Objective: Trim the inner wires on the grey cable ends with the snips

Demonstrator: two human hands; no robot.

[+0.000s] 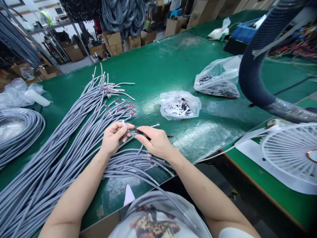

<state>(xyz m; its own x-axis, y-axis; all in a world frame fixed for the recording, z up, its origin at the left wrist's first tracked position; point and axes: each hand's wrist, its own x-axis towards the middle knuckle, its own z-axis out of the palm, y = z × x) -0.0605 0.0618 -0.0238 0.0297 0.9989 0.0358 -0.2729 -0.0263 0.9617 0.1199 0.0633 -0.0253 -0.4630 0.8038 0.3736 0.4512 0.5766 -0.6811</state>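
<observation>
My left hand [114, 136] is closed, pinching a grey cable's end; a small white piece shows above the fingertips. My right hand [156, 140] is wrapped round a slim dark hand tool [170, 136], whose dark end sticks out past the hand. Its exact kind is partly hidden by the fingers. Both hands meet at the fingertips, over the grey cables. A long bundle of grey cables [61, 142] runs to the left, with stripped ends and red and white wires at the far end. More grey cables [123, 164] lie just below my hands.
An open plastic bag of small black and white pieces [180, 106] lies ahead. Farther right are another clear bag [218, 79], a thick ribbed hose [255, 66] and a white fan [292, 148]. A coiled cable [32, 132] sits left on the green table [158, 69].
</observation>
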